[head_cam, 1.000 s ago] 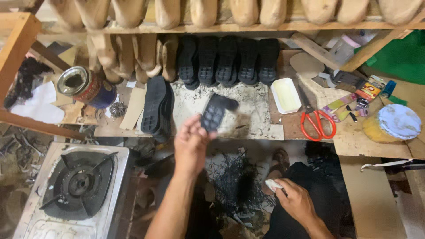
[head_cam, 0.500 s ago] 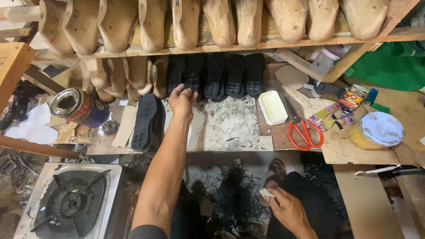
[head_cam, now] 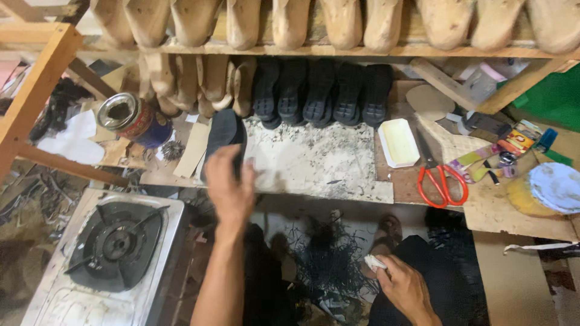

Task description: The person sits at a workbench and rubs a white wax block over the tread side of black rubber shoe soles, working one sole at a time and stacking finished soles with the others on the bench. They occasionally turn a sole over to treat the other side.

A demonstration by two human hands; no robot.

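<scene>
I am reaching my left hand [head_cam: 231, 188] over the front edge of the workbench [head_cam: 314, 160], fingers loosely spread and curling onto the black shoe sole [head_cam: 222, 140] that is lying near the bench's left end. My fingertips are touching the sole's near end; I cannot tell whether they are actually gripping it. My right hand [head_cam: 403, 284] is hanging low in front of the bench, below its front edge, pinching a small white scrap [head_cam: 374, 262] between thumb and fingers. Along the back edge, a row of black soles [head_cam: 320, 90] is standing upright. Red-handled scissors [head_cam: 441, 181] are lying toward the right end, beside a pale rectangular block [head_cam: 398, 141]. An open tin [head_cam: 127, 118] is sitting at the left end, above the gas burner [head_cam: 115, 241].
</scene>
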